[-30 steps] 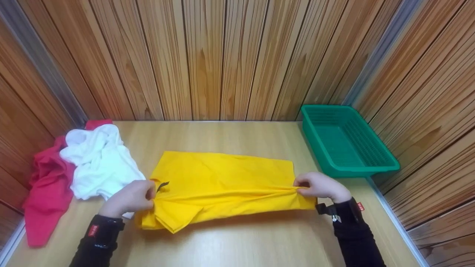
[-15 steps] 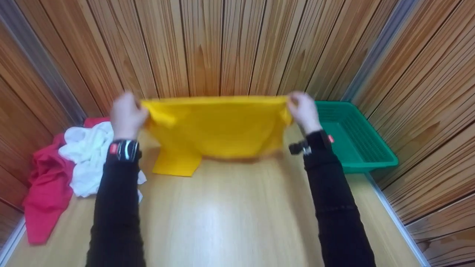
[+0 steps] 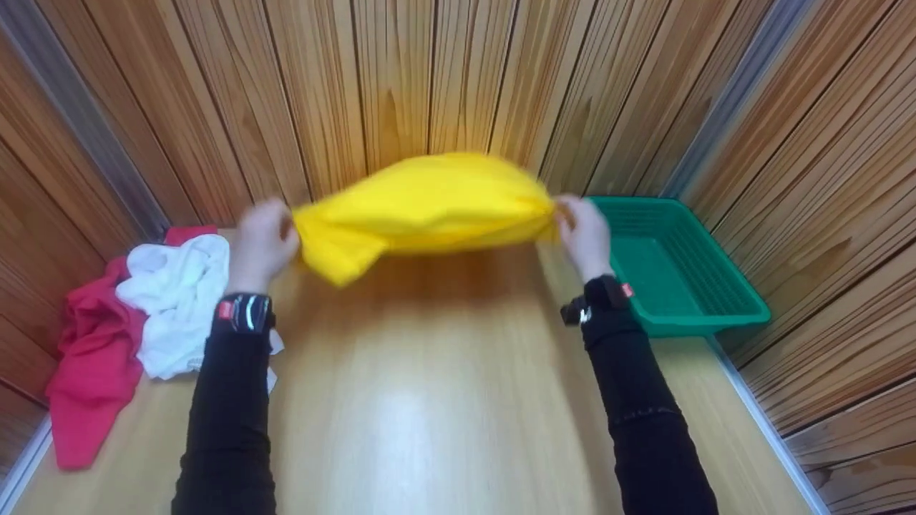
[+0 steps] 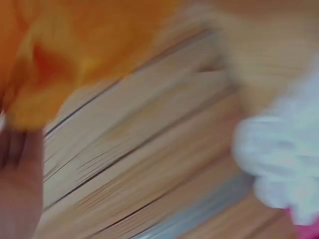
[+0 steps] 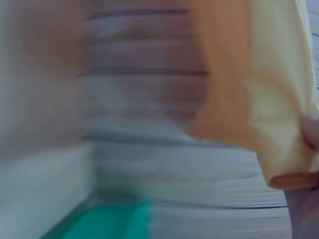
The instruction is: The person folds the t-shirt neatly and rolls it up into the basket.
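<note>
A yellow shirt [image 3: 429,200] is held up across the middle of the head view, billowing upward between both hands, its shadow on the table below. My left hand [image 3: 263,243] pinches its left end, where a sleeve-like flap hangs down. At the opposite end, my right hand [image 3: 585,236] grips the cloth between thumb and fingers. The left wrist view shows the shirt [image 4: 89,45] blurred above the left hand [image 4: 20,184]. In the right wrist view the shirt [image 5: 279,99] hangs beside the thumb and the right hand [image 5: 305,214] is partly cut off.
A white garment [image 3: 179,300] lies crumpled at the left, partly over a red garment [image 3: 96,379]. On the right stands a green plastic basket [image 3: 687,315], partly behind the right forearm. Wood-panelled walls [image 3: 401,86] enclose the table [image 3: 429,429] at the back and sides.
Both hands have raised the yellow shirt off the table and away from the body. Over the last half second they dropped slightly while the cloth swung from hanging down to billowing up.
</note>
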`<state>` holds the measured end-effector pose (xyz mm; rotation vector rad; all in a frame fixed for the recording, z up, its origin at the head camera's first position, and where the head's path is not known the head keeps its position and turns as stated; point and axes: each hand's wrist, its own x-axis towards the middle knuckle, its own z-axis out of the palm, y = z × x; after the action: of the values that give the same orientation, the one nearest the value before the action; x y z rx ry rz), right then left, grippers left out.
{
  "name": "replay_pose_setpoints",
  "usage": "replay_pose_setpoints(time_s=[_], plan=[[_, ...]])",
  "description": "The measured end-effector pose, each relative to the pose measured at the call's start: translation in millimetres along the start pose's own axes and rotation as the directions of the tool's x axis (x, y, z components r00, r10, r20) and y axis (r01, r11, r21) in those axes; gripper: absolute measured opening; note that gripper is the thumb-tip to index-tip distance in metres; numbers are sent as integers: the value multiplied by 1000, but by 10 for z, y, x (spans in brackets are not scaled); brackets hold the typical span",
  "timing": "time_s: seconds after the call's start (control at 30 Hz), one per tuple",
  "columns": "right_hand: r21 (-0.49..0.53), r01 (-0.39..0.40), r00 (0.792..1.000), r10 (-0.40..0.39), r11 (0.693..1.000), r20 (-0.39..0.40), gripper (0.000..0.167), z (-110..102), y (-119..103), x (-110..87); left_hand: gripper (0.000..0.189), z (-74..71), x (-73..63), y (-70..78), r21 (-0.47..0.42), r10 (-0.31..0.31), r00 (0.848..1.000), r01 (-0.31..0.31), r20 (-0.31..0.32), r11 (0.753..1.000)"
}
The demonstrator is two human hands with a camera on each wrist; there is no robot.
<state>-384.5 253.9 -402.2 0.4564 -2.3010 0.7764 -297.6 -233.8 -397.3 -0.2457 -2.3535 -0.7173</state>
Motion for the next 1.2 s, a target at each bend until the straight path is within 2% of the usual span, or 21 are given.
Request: replay_pose_setpoints(time_s=[0.03, 0.07, 0.1, 0.13, 0.2, 0.23, 0.27, 0.3, 0.33, 0.37, 0.4, 0.43, 0.47, 0.5, 0.53, 0.6, 0.73, 0.83, 0.93, 1.07, 1.2], plan=[[-20, -4, 993, 6, 1000, 114, 22, 99, 90, -131, 9, 105, -124, -106, 6, -18, 991, 18, 132, 1000], [-40, -2, 973, 11, 999, 229, 23, 194, 170, -263, 10, 202, -246, -196, 14, -36, 966, 33, 256, 999], [-65, -3, 944, 24, 998, 330, 22, 283, 240, -390, 11, 291, -358, -271, 25, -53, 928, 47, 368, 999], [-81, 0, 911, 33, 997, 411, 21, 360, 302, -509, 11, 371, -459, -326, 43, -77, 881, 65, 467, 997], [-104, -8, 848, 62, 995, 526, 15, 482, 401, -701, 12, 496, -617, -392, 85, -133, 781, 102, 610, 991], [-113, -21, 823, 81, 993, 562, 13, 525, 434, -775, 12, 534, -678, -407, 101, -166, 735, 132, 658, 986], [-130, -27, 806, 98, 991, 584, 11, 561, 463, -833, 12, 562, -727, -413, 116, -197, 696, 163, 691, 980], [-149, -39, 794, 121, 988, 596, 10, 581, 480, -878, 12, 579, -767, -415, 132, -226, 659, 191, 717, 973], [-158, -51, 785, 138, 986, 604, 9, 594, 496, -912, 11, 586, -798, -412, 145, -252, 631, 218, 734, 965], [-166, -66, 777, 155, 984, 611, 9, 601, 506, -936, 11, 587, -822, -413, 154, -273, 607, 241, 746, 958], [-170, -72, 771, 163, 983, 616, 8, 603, 515, -954, 10, 585, -843, -411, 161, -290, 591, 261, 753, 952], [-174, -81, 762, 174, 981, 624, 7, 602, 519, -968, 9, 579, -861, -410, 170, -305, 582, 275, 754, 946], [-177, -83, 754, 178, 981, 632, 7, 597, 522, -979, 8, 575, -877, -414, 178, -317, 576, 285, 754, 942], [-179, -86, 748, 182, 980, 638, 7, 592, 527, -991, 8, 570, -891, -417, 182, -320, 581, 284, 749, 941], [-180, -90, 742, 187, 980, 644, 7, 587, 532, -1002, 7, 566, -904, -419, 180, -317, 593, 280, 740, 943], [-183, -94, 738, 192, 979, 647, 10, 584, 547, -1027, 7, 561, -921, -427, 173, -307, 628, 267, 715, 948], [-169, -80, 749, 171, 982, 640, 14, 595, 579, -1072, 6, 563, -959, -439, 171, -280, 689, 224, 669, 959], [-146, -39, 761, 124, 989, 636, 15, 585, 585, -1099, 7, 566, -979, -430, 174, -258, 717, 191, 647, 966], [-138, 5, 763, 86, 990, 641, 16, 559, 567, -1132, 8, 560, -993, -416, 171, -246, 729, 177, 639, 969], [-171, 44, 762, 78, 984, 643, 17, 520, 555, -1192, 9, 557, -1014, -423, 165, -271, 721, 215, 637, 962], [-184, 89, 784, 45, 979, 619, 16, 496, 569, -1244, 9, 555, -1032, -448, 162, -267, 729, 213, 630, 964]])
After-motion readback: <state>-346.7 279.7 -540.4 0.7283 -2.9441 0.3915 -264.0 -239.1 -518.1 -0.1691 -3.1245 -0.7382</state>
